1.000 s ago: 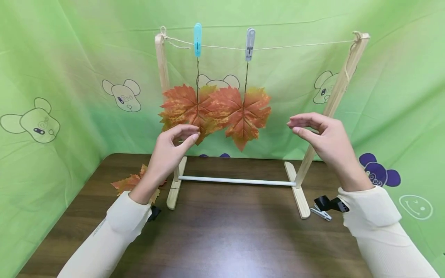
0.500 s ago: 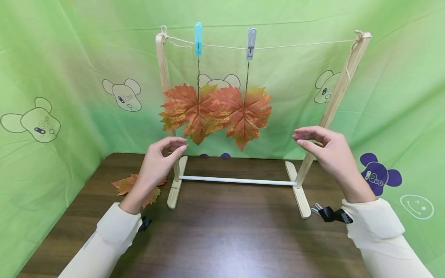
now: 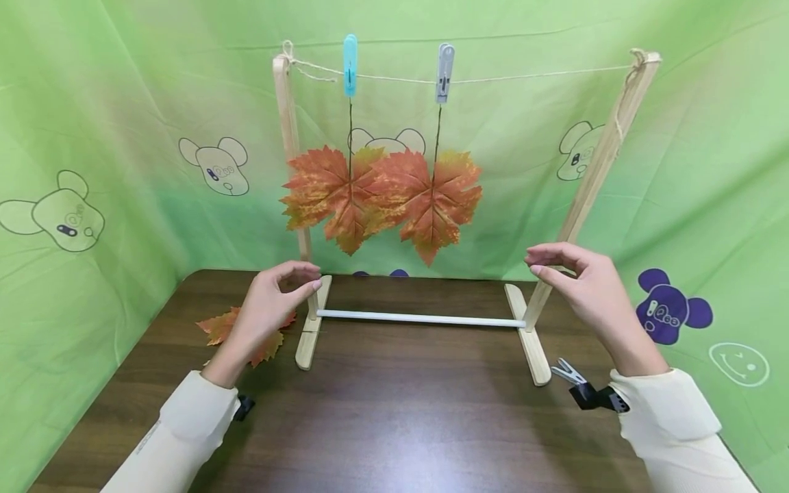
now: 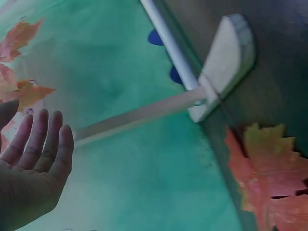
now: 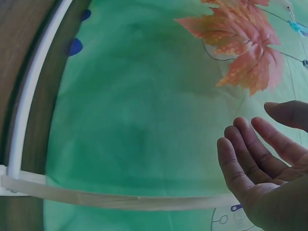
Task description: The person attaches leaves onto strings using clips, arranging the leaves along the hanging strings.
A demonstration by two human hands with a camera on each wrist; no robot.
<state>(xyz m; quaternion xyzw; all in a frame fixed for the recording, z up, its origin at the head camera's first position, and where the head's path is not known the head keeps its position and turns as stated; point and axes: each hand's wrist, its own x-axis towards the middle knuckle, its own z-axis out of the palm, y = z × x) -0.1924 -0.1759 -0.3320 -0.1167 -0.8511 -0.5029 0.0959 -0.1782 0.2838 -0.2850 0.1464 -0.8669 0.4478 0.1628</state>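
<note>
Two orange-red artificial maple leaves hang by their stems from a string (image 3: 536, 77). A blue clothespin (image 3: 350, 65) holds the left leaf (image 3: 333, 195), and a grey clothespin (image 3: 444, 74) the right leaf (image 3: 434, 202); the leaves overlap. My left hand (image 3: 271, 298) hovers by the rack's left post, fingers relaxed and holding nothing. Beneath its forearm a third leaf (image 3: 218, 327) lies on the table, partly hidden. My right hand (image 3: 579, 281) is in front of the right post, its fingers loosely bent around nothing. Both palms show bare in the wrist views.
The wooden rack has a left post (image 3: 286, 116), a right post (image 3: 607, 147) and a white crossbar (image 3: 419, 318) joining its feet. Another grey clothespin (image 3: 568, 371) lies on the brown table (image 3: 394, 424) beside the right foot. A green printed cloth (image 3: 142, 137) stands behind.
Both hands have moved down, away from the hanging leaves; the left has also shifted left, the right slightly right. The hanging leaves and clothespins stay in place.
</note>
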